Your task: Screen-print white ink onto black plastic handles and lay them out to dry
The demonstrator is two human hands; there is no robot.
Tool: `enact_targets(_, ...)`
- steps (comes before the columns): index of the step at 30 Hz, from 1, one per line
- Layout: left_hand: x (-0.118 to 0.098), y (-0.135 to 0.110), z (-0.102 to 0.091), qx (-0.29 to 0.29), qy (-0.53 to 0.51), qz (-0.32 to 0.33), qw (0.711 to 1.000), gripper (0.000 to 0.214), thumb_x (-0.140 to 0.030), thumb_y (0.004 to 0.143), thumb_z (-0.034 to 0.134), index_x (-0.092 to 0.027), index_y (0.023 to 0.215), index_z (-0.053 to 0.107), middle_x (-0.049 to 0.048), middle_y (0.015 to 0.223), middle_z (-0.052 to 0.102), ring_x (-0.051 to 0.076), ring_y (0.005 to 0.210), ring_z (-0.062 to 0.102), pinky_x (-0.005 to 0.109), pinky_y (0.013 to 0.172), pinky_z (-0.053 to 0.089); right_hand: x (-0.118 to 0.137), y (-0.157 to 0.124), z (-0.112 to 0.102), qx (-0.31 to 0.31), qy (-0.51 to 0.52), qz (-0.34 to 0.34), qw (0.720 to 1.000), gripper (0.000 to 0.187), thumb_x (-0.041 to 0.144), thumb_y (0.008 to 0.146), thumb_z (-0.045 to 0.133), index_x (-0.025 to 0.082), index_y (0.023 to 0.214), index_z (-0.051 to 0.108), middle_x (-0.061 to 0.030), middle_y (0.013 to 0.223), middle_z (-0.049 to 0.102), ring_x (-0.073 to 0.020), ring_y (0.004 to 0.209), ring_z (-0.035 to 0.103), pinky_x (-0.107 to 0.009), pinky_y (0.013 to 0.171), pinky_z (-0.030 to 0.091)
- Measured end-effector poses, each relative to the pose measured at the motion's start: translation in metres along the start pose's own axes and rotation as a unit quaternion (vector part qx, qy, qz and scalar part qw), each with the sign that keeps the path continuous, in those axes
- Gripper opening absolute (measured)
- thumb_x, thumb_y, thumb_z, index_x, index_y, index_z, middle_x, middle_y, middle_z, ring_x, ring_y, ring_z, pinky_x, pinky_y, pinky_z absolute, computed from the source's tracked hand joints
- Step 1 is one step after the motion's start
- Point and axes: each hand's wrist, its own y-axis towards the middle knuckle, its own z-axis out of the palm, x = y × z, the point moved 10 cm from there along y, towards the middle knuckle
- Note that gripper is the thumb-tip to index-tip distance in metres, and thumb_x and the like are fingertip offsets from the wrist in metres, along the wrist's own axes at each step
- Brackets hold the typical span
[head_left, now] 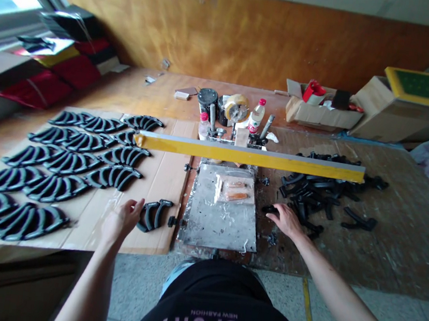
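Note:
My left hand (122,218) is over the cardboard, its fingers curled in and the fingertips at the left end of a small group of black curved handles (156,215). The fingers partly hide that end of the group. My right hand (287,220) is just right of the metal plate (207,222), its fingers closed around one black handle (270,209). Behind that hand lies a loose heap of black handles (308,193). Rows of similar handles (69,162) lie nested side by side on the cardboard sheet (89,228) at the left.
A long yellow-and-grey bar (254,157) spans above the plate's far end. On the plate lies a clear-wrapped pad (236,190). Behind stand a bottle (257,116), black tubs (207,100) and a tape roll (237,108). Cartons (322,111) stand at the back right.

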Motion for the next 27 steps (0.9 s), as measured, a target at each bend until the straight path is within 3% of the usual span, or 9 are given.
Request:
enact_targets(3,-0.019,-0.004,-0.007,-0.012,0.016,-0.006,1.000,0.039,-0.055,0.085,0.043,-0.021,0.081,0.063,0.0054,0.067,0.067,0.021,0.066,0.060,0.027,0.056,0.034,-0.004,-0.004,0.007,0.028,-0.027,-0.012,0.999,0.023,0.030,0.083,0.061,0.020,0.105,0.060,-0.0140,0.106,0.066,-0.0304,0.106,0.061,-0.045,0.092,0.049)
enact_targets(7,-0.053,-0.005,-0.013,-0.011,-0.067,0.028,0.997,0.040,-0.055,0.086,0.045,-0.020,0.078,0.062,0.0022,0.060,0.063,0.017,0.057,0.058,0.025,0.053,0.035,0.000,0.011,-0.015,-0.053,-0.007,0.054,0.997,0.024,0.020,0.088,0.047,0.021,0.107,0.062,-0.0137,0.104,0.065,-0.0288,0.102,0.060,-0.044,0.090,0.049)
enact_targets(9,-0.076,-0.006,-0.021,-0.020,-0.161,0.056,0.985,0.038,-0.052,0.085,0.047,-0.019,0.078,0.062,0.0008,0.057,0.060,0.014,0.052,0.055,0.023,0.051,0.037,0.031,0.026,-0.028,-0.090,0.019,0.022,0.996,0.030,0.021,0.092,0.043,0.021,0.116,0.060,-0.0128,0.108,0.065,-0.0278,0.105,0.059,-0.044,0.093,0.048)
enact_targets(11,-0.104,-0.008,-0.034,-0.032,-0.268,0.083,0.959,0.035,-0.050,0.084,0.051,-0.018,0.082,0.063,-0.0007,0.056,0.058,0.012,0.049,0.052,0.021,0.049,0.038,0.081,0.044,-0.034,-0.093,0.046,-0.058,0.993,0.036,0.017,0.094,0.039,0.021,0.124,0.057,-0.0109,0.112,0.065,-0.0252,0.107,0.058,-0.042,0.095,0.046)
enact_targets(14,-0.156,-0.012,-0.061,-0.049,-0.418,0.150,0.895,0.032,-0.048,0.083,0.056,-0.018,0.092,0.064,-0.0025,0.054,0.057,0.009,0.046,0.048,0.018,0.047,0.038,0.154,0.066,-0.031,-0.070,0.057,-0.170,0.981,0.039,0.010,0.093,0.038,0.020,0.126,0.057,-0.0090,0.117,0.065,-0.0222,0.110,0.055,-0.040,0.099,0.043)
enact_targets(17,-0.204,-0.017,-0.084,-0.055,-0.515,0.217,0.827,0.032,-0.047,0.087,0.052,-0.017,0.084,0.062,-0.0022,0.054,0.057,0.007,0.044,0.046,0.017,0.045,0.037,0.192,0.081,-0.018,-0.049,0.022,-0.203,0.978,0.036,0.009,0.091,0.043,0.017,0.122,0.060,-0.0108,0.117,0.064,-0.0237,0.110,0.054,-0.040,0.097,0.042)
enact_targets(19,-0.226,-0.019,-0.091,-0.046,-0.535,0.234,0.810,0.037,-0.047,0.089,0.047,-0.016,0.074,0.060,-0.0008,0.052,0.056,0.008,0.043,0.047,0.018,0.044,0.037,0.197,0.086,-0.012,-0.050,-0.003,-0.190,0.980,0.035,0.010,0.091,0.045,0.017,0.121,0.061,-0.0117,0.114,0.064,-0.0248,0.108,0.053,-0.041,0.094,0.043)
enact_targets(22,-0.241,-0.024,-0.090,-0.041,-0.531,0.239,0.812,0.045,-0.050,0.091,0.042,-0.015,0.072,0.062,0.0012,0.050,0.056,0.010,0.047,0.053,0.019,0.045,0.039,0.193,0.084,-0.013,-0.061,-0.022,-0.172,0.983,0.033,0.015,0.092,0.048,0.018,0.122,0.060,-0.0115,0.110,0.063,-0.0256,0.107,0.053,-0.041,0.094,0.043)
enact_targets(27,-0.220,-0.041,-0.071,-0.017,-0.528,0.230,0.817,0.048,-0.055,0.091,0.044,-0.014,0.089,0.068,0.0061,0.077,0.069,0.014,0.068,0.064,0.023,0.059,0.049,0.167,0.080,-0.030,-0.069,-0.007,-0.126,0.990,0.034,0.031,0.093,0.055,0.020,0.125,0.056,-0.0104,0.122,0.059,-0.0242,0.110,0.055,-0.045,0.096,0.046)
